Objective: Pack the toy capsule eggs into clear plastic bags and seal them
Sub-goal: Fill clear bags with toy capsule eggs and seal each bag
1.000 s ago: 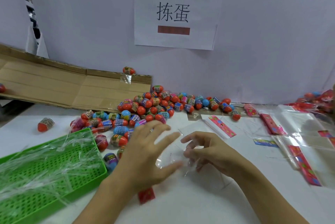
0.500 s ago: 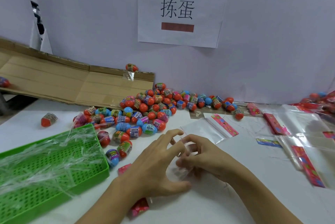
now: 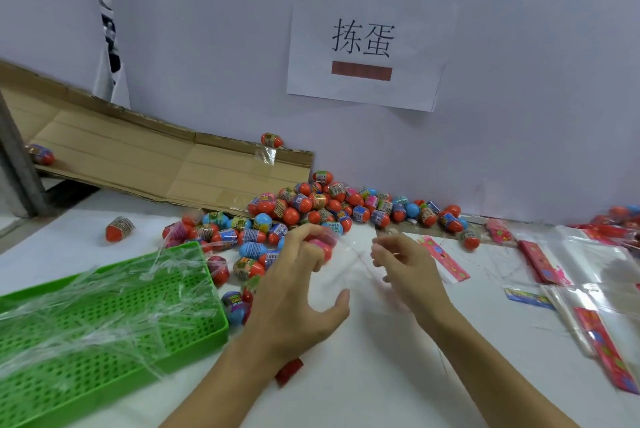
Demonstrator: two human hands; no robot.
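A heap of toy capsule eggs [image 3: 329, 205], mostly red with printed bands, lies against the back wall. My left hand [image 3: 298, 289] reaches to the near edge of the heap, and its fingertips curl around a pink egg [image 3: 323, 249]. My right hand [image 3: 403, 270] is just to the right and pinches the edge of a clear plastic bag [image 3: 349, 263], which stretches between the two hands above the white table. The bag's red header [image 3: 289, 370] shows below my left wrist.
A green perforated tray [image 3: 104, 330] draped with clear film sits at the left. A flattened cardboard box [image 3: 138, 157] leans at the back left, with one egg [image 3: 272, 140] on its edge. Stacks of clear bags with red headers [image 3: 588, 275] lie at the right.
My left hand has left the bag, moved forward to the egg heap and closed its fingers on a pink egg. My right hand has lifted the bag's edge.
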